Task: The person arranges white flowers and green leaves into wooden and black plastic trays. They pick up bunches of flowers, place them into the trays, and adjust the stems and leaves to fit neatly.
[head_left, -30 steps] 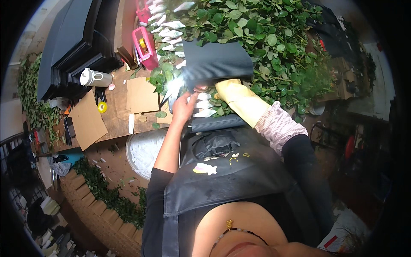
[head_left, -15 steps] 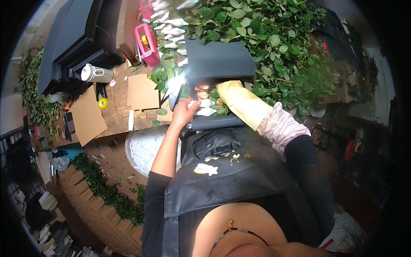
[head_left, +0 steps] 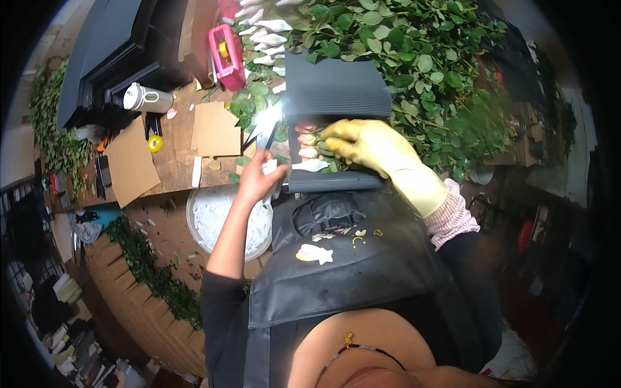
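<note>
My bare left hand (head_left: 257, 178) is above the table's front edge, left of the rose row, its fingers closed on a small white bud sleeve (head_left: 269, 167). Pink rose heads (head_left: 308, 138) lie in a short row beside it, bare of sleeves. Nearest me, one more bud still wears a white sleeve (head_left: 310, 166). My right hand (head_left: 365, 145), in a yellow rubber glove, hovers palm down over the rose stems and leaves, fingers loosely bent and apart. Dark ribbed sheet (head_left: 336, 87) rises behind the roses, with another ribbed strip (head_left: 333, 182) in front.
A round tub (head_left: 226, 223) of white sleeves stands below the table edge. Leafy stems (head_left: 414, 71) with white-sleeved buds (head_left: 268, 39) fill the far side. Left are cardboard pieces (head_left: 217, 129), a white tumbler (head_left: 147, 98), a pink tape dispenser (head_left: 226, 58) and dark stacked sheets (head_left: 107, 58).
My left hand has drawn left and slightly down from the row with a bud sleeve, baring a rose. My gloved right hand has come out from under the ribbed sheet.
</note>
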A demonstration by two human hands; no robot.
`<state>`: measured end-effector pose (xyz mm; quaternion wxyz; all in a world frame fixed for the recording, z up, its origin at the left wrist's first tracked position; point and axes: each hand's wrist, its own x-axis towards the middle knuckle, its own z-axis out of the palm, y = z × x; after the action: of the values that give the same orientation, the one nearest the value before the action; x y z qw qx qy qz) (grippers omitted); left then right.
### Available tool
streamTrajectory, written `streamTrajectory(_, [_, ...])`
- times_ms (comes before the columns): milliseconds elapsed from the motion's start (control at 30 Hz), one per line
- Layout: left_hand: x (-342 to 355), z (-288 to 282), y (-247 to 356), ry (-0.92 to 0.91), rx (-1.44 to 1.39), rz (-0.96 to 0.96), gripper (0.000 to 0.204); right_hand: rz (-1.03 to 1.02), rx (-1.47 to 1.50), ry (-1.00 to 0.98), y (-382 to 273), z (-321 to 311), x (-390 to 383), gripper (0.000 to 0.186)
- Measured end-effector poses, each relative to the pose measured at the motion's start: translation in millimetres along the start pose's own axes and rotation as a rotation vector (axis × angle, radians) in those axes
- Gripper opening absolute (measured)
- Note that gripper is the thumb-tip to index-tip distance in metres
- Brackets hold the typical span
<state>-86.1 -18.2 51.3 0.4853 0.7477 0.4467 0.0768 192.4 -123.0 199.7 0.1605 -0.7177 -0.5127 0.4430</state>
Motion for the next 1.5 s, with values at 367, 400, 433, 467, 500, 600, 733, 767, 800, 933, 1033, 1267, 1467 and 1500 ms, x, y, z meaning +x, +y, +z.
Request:
streamTrajectory(367, [12,47,2,-0.190,-0.455,-0.119,0.028,0.156,-0.720,-0.472,42,85,80,0.033])
streamTrajectory(400, [10,59,-12,-0.141,-0.509,-0.149,0.024,0.200,-0.714,-0.486,35,84,82,0.033])
streamTrajectory(433, [7,67,-11,-0.086,-0.658,-0.194,0.022,0.249,-0.704,-0.498,31,83,83,0.034])
streamTrajectory(467, [4,74,-11,-0.029,-0.806,-0.240,0.020,0.293,-0.642,-0.449,32,83,82,0.035])
streamTrajectory(500, [1,79,-17,0.014,-0.841,-0.242,0.019,0.332,-0.581,-0.404,33,85,80,0.036])
streamTrajectory(600, [-9,86,-26,0.223,-0.900,-0.282,0.018,0.254,-0.642,-0.490,37,90,87,0.037])
streamTrajectory(733, [-44,43,-84,0.499,-0.707,-0.351,0.024,0.204,-0.715,-0.592,25,89,85,0.036])
streamTrajectory(767, [-59,11,-94,0.351,-0.296,-0.398,0.028,0.256,-0.672,-0.557,33,92,86,0.036])
streamTrajectory(800, [-73,-19,-91,0.199,0.115,-0.430,0.034,0.277,-0.650,-0.538,38,94,88,0.036])
streamTrajectory(933, [-95,-43,-83,-0.108,1.052,-0.317,0.044,0.260,-0.628,-0.491,33,96,87,0.035])
streamTrajectory(1033, [-25,-6,-25,-0.004,0.273,-0.017,0.043,0.247,-0.619,-0.457,30,96,90,0.035])
streamTrajectory(1267, [43,53,-6,-0.138,0.078,0.278,0.103,0.199,-0.629,-0.434,10,64,67,0.033])
streamTrajectory(1467, [47,52,-8,-0.229,0.097,0.271,0.105,0.170,-0.546,-0.305,5,48,55,0.034])
streamTrajectory(1500, [47,51,-6,-0.233,0.100,0.261,0.105,0.146,-0.528,-0.294,12,54,57,0.034])
